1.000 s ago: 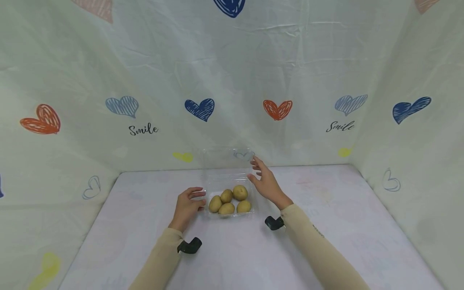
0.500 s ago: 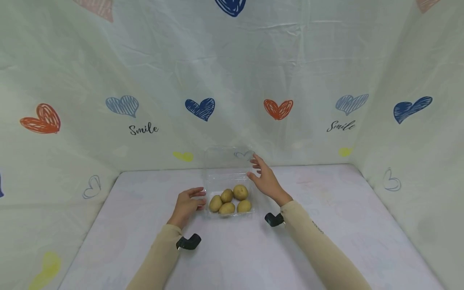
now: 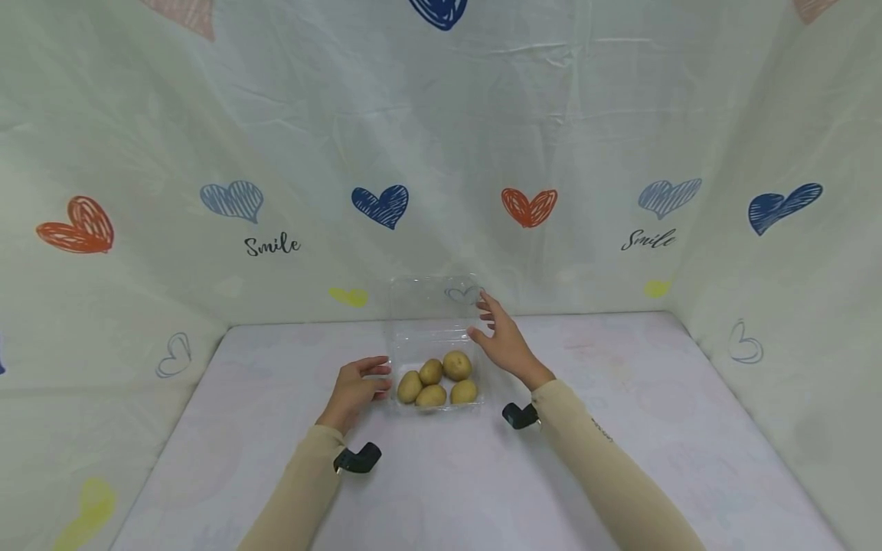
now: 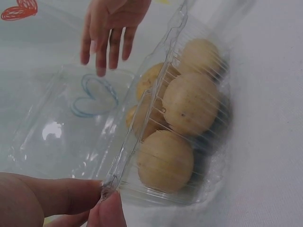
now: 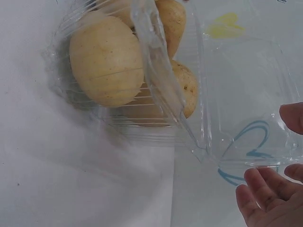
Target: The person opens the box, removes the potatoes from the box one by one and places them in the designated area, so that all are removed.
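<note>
Pinched at the rim (image 5: 156,71), its best hold, by the left hand (image 3: 354,394), the clear plastic hinged box (image 5: 142,136) just right of it should flex easily, weighted by five firm, yellow-brown oval potatoes (image 3: 431,372). The right hand (image 3: 508,346) is loosely spread beside the raised transparent lid (image 3: 429,301), nothing visibly gripped. Since a second earlier, the beige left sleeve (image 3: 295,493) has been edged forward.

The left hand (image 4: 52,196) was cropped at the lower left of its own wrist view, and the right hand (image 5: 279,201) was cut off by the right edge of its view. In the left wrist view, the rear potatoes (image 4: 149,79) were partly hidden by the ones in front. In the head view, both sleeves (image 3: 296,482) left through the bottom edge, the lettering (image 3: 602,430) on the right one was too small to read, and a dark blue heart (image 3: 441,9) was cropped at the top.
</note>
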`<state>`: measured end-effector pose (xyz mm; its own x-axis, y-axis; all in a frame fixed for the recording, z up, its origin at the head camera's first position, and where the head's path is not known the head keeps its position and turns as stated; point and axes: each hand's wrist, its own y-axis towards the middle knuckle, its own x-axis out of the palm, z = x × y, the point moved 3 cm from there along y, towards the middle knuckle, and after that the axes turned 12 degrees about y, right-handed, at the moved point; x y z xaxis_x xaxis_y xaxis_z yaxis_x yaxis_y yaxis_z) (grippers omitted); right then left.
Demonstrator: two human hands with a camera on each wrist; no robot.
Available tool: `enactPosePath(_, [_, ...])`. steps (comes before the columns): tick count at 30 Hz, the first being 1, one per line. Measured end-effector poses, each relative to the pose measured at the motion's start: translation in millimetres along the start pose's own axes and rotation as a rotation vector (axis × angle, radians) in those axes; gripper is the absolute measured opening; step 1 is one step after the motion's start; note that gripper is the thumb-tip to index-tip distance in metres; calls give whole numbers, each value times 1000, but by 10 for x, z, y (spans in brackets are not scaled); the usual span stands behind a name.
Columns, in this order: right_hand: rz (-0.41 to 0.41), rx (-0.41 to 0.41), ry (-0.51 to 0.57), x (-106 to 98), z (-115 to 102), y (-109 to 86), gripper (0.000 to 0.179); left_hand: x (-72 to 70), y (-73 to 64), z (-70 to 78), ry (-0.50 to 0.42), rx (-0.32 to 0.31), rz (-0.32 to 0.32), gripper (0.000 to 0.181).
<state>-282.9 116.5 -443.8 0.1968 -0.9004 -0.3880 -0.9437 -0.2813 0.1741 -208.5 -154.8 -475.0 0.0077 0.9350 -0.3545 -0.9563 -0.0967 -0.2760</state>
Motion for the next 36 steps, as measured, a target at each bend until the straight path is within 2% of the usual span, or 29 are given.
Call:
enactPosePath(4, [7,15,-38,10,-12,-57,78,3,4,-13,-4,-10,1,47])
enactPosePath(8, [45,15,-133,26,-48,-155,79,3,1,-17,-5,-18,3,47])
enactPosePath(13, [64,-81,-318,58,-97,-280,75,-2,-7,-13,0,-17,6,47])
enactPosePath(19, [-13,-225,-500,108,-94,-380,65,-8,1,-11,13,-8,1,47])
enactPosePath(28, [-170,-398,-601,172,-120,-443,56,-24,28,-3,11,-6,-4,48])
enactPosePath(36, [-247,-474,-699,204,-89,-416,54,-13,32,4,20,-9,-14,48])
